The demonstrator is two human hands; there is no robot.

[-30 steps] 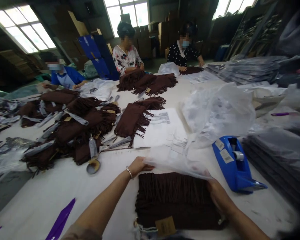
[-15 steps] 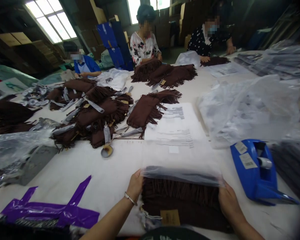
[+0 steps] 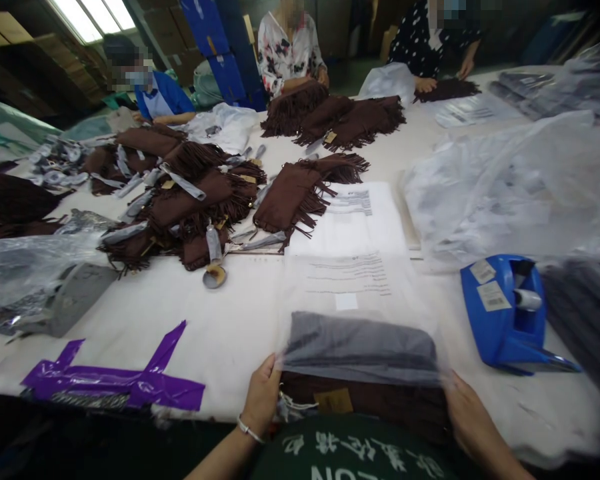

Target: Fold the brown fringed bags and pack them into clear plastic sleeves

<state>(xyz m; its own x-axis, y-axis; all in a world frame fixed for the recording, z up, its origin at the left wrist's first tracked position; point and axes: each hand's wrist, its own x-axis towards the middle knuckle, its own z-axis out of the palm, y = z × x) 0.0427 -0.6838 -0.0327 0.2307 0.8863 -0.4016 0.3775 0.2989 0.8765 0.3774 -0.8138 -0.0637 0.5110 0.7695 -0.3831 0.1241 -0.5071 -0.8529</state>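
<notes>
A brown fringed handbag point(image 3: 390, 399) lies at the table's near edge, its far part inside a frosted plastic bag point(image 3: 340, 277) with printed lines. Through the film that covered part looks grey. My left hand point(image 3: 261, 395) pinches the left edge of the plastic bag's mouth, a bracelet on its wrist. On the opposite side my right hand point(image 3: 470, 408) grips the right edge of the mouth, beside the handbag. A tan tag point(image 3: 334, 401) and a whitish cord show on the uncovered near part, close to my body.
A blue tape dispenser point(image 3: 505, 313) stands to the right, near a heap of clear plastic bags point(image 3: 510, 193). Brown fringed bags point(image 3: 195, 200) are piled at centre left. Purple tape point(image 3: 115, 383) marks the front edge. Several people work across the table.
The plastic bag has come down over more of the handbag, covering its fringe. Both hands have moved slightly lower and nearer my body. The view has tilted downward.
</notes>
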